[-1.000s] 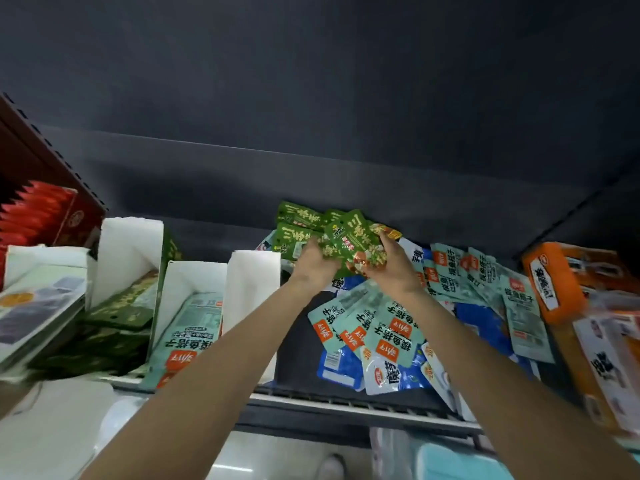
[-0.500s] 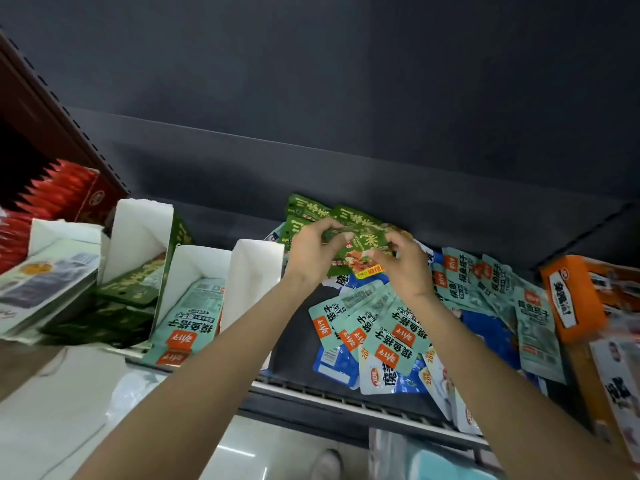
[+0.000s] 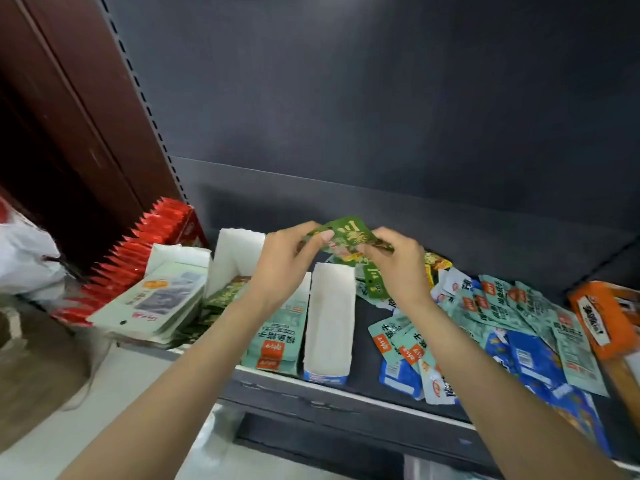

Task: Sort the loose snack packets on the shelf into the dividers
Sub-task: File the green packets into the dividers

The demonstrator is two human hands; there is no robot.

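Note:
A small stack of dark green snack packets (image 3: 348,233) is held above the shelf between both hands. My left hand (image 3: 287,261) pinches its left edge, and my right hand (image 3: 398,268) grips its right edge. Under them stand white card dividers: one with dark green packets (image 3: 225,294), one with pale green packets (image 3: 277,337), and an empty one (image 3: 330,320). Loose pale green packets (image 3: 502,306) and blue packets (image 3: 530,358) lie scattered on the dark shelf (image 3: 360,403) to the right. A few green packets (image 3: 375,284) lie behind my right hand.
Red packets in a box (image 3: 145,244) stand at the far left, with flat pale pouches (image 3: 156,299) beside them. An orange box (image 3: 606,317) sits at the right end. A white plastic bag (image 3: 24,258) hangs at the left. The dark back panel rises behind the shelf.
Both hands have lifted the green packets off the pile and carried them left, over the dividers. The camera has swung left, showing more of the red box and the brown post.

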